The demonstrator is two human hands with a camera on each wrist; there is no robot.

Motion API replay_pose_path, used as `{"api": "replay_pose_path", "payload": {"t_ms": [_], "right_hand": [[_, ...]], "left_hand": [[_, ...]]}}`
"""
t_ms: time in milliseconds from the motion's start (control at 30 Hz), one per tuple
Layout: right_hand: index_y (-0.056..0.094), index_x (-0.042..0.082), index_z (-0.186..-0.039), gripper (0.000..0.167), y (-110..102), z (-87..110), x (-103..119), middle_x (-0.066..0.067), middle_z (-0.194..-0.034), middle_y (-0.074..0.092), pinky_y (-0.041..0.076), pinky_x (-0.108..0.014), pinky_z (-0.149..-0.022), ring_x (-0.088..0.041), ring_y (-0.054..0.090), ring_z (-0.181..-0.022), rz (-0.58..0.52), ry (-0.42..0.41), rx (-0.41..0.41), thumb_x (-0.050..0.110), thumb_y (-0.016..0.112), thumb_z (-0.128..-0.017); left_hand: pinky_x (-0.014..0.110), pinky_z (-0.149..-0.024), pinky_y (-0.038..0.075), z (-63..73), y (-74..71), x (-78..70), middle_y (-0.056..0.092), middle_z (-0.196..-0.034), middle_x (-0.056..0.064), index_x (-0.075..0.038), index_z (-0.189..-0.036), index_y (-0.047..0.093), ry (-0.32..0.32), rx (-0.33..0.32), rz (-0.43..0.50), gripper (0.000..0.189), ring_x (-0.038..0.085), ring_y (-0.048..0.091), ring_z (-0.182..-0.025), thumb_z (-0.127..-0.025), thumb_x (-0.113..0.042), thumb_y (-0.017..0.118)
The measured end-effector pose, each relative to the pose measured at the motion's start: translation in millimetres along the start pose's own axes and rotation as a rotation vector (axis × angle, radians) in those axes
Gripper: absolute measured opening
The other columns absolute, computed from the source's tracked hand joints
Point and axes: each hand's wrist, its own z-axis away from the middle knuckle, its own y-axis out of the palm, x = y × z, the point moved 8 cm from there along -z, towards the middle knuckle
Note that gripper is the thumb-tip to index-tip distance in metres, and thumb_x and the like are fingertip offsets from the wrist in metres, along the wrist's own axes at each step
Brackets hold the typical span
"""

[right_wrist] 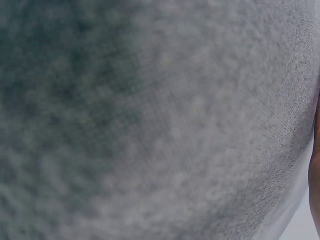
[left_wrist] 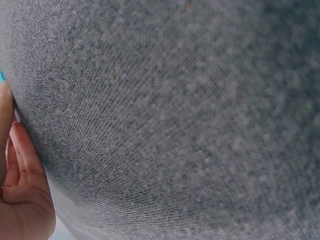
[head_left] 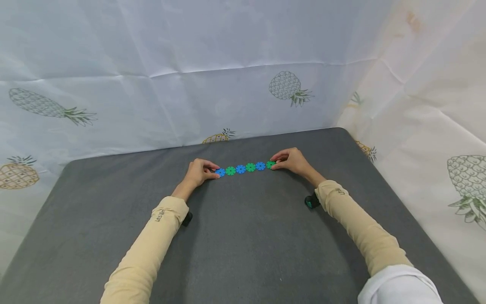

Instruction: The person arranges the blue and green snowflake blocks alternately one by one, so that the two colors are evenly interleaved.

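Note:
A row of notched plastic discs, alternating blue and green, lies in a nearly straight line on the grey tabletop in the head view. At its left end my left hand pinches the blue disc between thumb and fingers. My right hand pinches the green disc at the right end. Between them sit several discs, among them a green disc near the middle. The left wrist view catches the fingers and palm of the left hand and a sliver of blue; the right wrist view has only an edge of the right hand.
Grey cloth covers the table. Behind it hangs a white curtain printed with pineapples, and another such curtain runs along the right side. A black wrist camera sits under the right sleeve, close over the table.

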Motion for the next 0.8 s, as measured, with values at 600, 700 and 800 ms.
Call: {"api": "replay_pose_path", "payload": {"t_ms": [600, 700, 800], "right_hand": [[0.071, -0.004, -0.106, 0.027, -4.0, 4.5, 0.7, -0.020, -0.101, 0.070, 0.051, -0.023, -0.072, -0.019, 0.066, -0.083, -0.086, -0.042, 0.087, 0.000, 0.076, -0.080], [0.071, -0.003, -0.105, 0.025, -3.4, 3.8, 1.3, -0.019, -0.100, 0.070, 0.051, -0.024, -0.071, -0.019, 0.066, -0.081, -0.078, -0.045, 0.090, 0.000, 0.075, -0.081], [0.072, -0.003, -0.105, 0.024, -2.4, 3.7, 2.7, -0.018, -0.100, 0.071, 0.051, -0.024, -0.071, -0.018, 0.065, -0.081, -0.072, -0.048, 0.092, -0.001, 0.074, -0.081]], "left_hand": [[0.024, -0.055, 0.039, -0.5, -0.2, 0.7, 0.069, -0.085, 0.011, -0.001, -0.102, 0.075, -0.005, 0.008, 0.014, 0.025, 0.009, 0.049, -0.058, -0.078, -0.008, 0.080], [0.024, -0.056, 0.040, -0.7, -0.2, 1.1, 0.069, -0.085, 0.011, -0.001, -0.102, 0.075, -0.004, 0.008, 0.011, 0.025, 0.009, 0.050, -0.058, -0.078, -0.008, 0.080], [0.024, -0.055, 0.039, -0.6, -0.1, 1.4, 0.069, -0.086, 0.011, -0.001, -0.102, 0.075, -0.001, 0.009, 0.008, 0.025, 0.009, 0.049, -0.058, -0.078, -0.008, 0.080]]}}
